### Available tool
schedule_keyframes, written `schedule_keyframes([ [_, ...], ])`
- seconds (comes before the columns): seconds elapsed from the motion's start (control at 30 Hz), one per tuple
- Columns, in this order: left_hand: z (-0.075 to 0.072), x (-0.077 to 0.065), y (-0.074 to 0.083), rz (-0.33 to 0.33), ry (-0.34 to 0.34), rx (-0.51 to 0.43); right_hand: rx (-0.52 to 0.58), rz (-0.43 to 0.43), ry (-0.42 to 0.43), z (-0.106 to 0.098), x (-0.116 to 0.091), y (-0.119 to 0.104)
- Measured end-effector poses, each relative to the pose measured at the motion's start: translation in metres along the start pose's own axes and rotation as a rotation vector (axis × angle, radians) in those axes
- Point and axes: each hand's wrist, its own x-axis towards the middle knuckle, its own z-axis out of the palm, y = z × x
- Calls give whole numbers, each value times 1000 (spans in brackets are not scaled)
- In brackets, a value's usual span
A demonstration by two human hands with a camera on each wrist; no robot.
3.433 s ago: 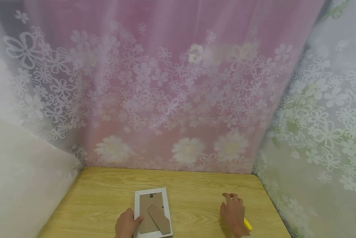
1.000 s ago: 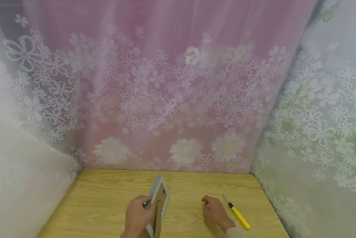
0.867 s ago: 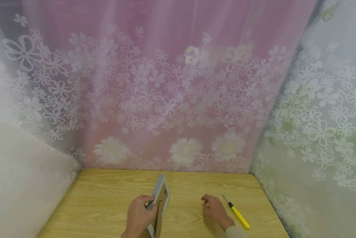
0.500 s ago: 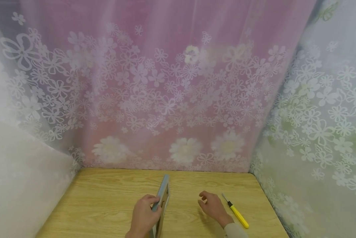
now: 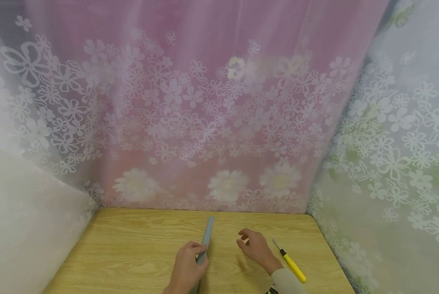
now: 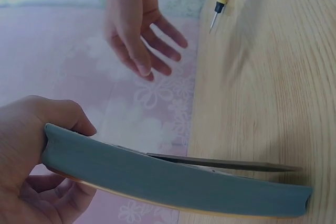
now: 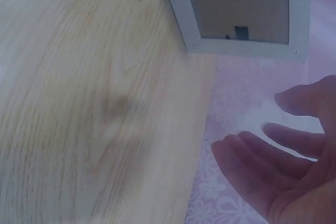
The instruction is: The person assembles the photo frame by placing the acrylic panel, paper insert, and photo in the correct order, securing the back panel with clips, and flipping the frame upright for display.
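A picture frame [image 5: 207, 237] stands on its edge above the wooden table, seen nearly edge-on in the head view. My left hand [image 5: 190, 263] grips it by one side, thumb and fingers on opposite faces. In the left wrist view its grey-blue edge [image 6: 173, 174] faces the camera, and a thin stand leg [image 6: 231, 162] sticks out from the back. The right wrist view shows the white border [image 7: 241, 47] and brown backing [image 7: 241, 9]. My right hand [image 5: 255, 247] hovers to the right of the frame, fingers loosely bent, touching nothing.
A yellow-handled screwdriver [image 5: 294, 267] lies on the wooden table [image 5: 131, 245], right of my right hand. Flower-patterned curtain sheets [image 5: 219, 122] rise at the table's back and along both sides.
The frame lay back-up near my left hand; it has since been lifted, turned edge-on and moved right. My right hand has left the screwdriver, moved left toward the frame and risen.
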Motion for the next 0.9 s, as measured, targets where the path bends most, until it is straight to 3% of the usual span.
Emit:
schedule_keyframes([
  [0.37,17,0,10,101,-33,100,1,-15,83,-2,6,-17],
  [0.77,34,-1,16,155,-89,121,46,-35,55,2,11,-23],
  [0.9,40,-2,17,187,-119,168,80,-38,29,5,12,-24],
])
